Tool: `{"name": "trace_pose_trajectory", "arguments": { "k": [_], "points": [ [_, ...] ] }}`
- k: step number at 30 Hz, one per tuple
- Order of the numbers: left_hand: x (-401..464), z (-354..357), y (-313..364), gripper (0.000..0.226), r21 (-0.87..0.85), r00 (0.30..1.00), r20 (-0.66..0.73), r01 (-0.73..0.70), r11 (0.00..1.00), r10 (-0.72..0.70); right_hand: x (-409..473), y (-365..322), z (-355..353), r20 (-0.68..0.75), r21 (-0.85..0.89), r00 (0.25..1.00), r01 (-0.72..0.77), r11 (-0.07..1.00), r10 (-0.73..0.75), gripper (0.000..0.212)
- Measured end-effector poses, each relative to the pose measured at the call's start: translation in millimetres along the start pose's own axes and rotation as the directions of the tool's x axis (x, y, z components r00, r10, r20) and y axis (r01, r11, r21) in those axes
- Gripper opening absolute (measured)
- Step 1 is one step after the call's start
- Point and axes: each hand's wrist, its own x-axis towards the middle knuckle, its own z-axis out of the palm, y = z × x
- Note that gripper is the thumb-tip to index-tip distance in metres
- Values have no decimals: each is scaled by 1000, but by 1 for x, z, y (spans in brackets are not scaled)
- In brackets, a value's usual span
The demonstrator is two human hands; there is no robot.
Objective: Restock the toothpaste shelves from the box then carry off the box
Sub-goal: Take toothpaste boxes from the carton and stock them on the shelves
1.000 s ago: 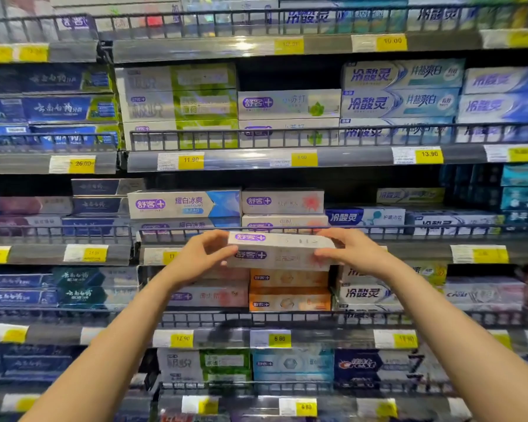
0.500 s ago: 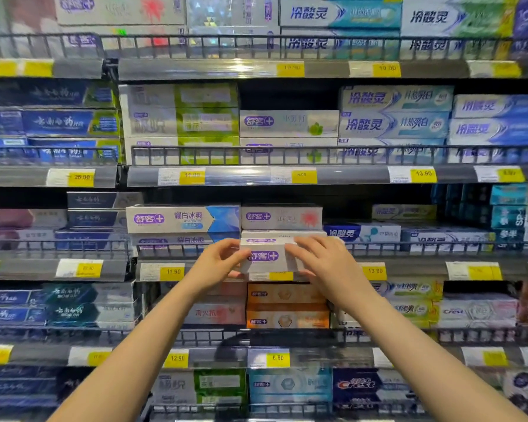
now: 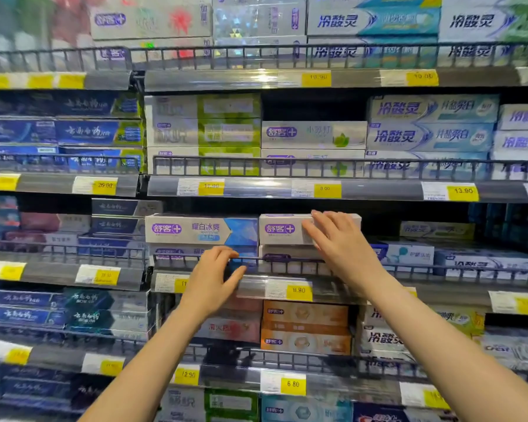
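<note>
A white toothpaste carton (image 3: pixel 279 229) with a purple logo lies on top of a like carton (image 3: pixel 290 251) on the middle shelf, behind the wire rail (image 3: pixel 290 259). My right hand (image 3: pixel 337 243) presses its straight fingers flat against the right half of this top carton. My left hand (image 3: pixel 211 281) is lower, in front of the rail and the price strip (image 3: pixel 256 287), with fingers loosely curled and nothing in it. The supply box is not in view.
A blue and white carton (image 3: pixel 201 229) stands right beside the pressed carton on the left. A dark gap (image 3: pixel 313 105) opens above the green-leaf cartons one shelf up. Orange cartons (image 3: pixel 305 327) fill the shelf below. Wire rails front every shelf.
The carton held in both hands has gone onto the stack on the middle shelf. My left hand let go and dropped to the rail. My right hand now presses the carton's front.
</note>
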Motion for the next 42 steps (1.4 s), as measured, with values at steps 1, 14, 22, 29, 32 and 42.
{"name": "trace_pose_trajectory", "arguments": {
  "k": [1, 14, 22, 29, 32, 42],
  "points": [
    [-1, 1, -2, 66, 38, 1000, 5, -7, 999, 7, 2, 0, 3, 19, 1, 1000, -2, 1000, 2, 66],
    [-2, 7, -9, 61, 142, 998, 37, -47, 989, 42, -1, -1, 32, 28, 79, 998, -50, 996, 47, 58],
    [-3, 7, -8, 47, 138, 998, 46, -44, 989, 38, 0, -4, 30, 12, 129, 998, -60, 990, 59, 64],
    [-7, 7, 3, 55, 136, 999, 14, -33, 990, 32, -19, -14, 26, -115, 179, 993, 16, 984, 5, 63],
    [-11, 14, 13, 50, 164, 998, 12, -57, 985, 56, -27, -12, 30, -135, 154, 991, 35, 987, -14, 58],
    [-11, 41, 49, 53, 198, 1000, -3, 23, 980, -23, -27, 16, 49, -60, 134, 998, 17, 991, -9, 46]
  ]
}}
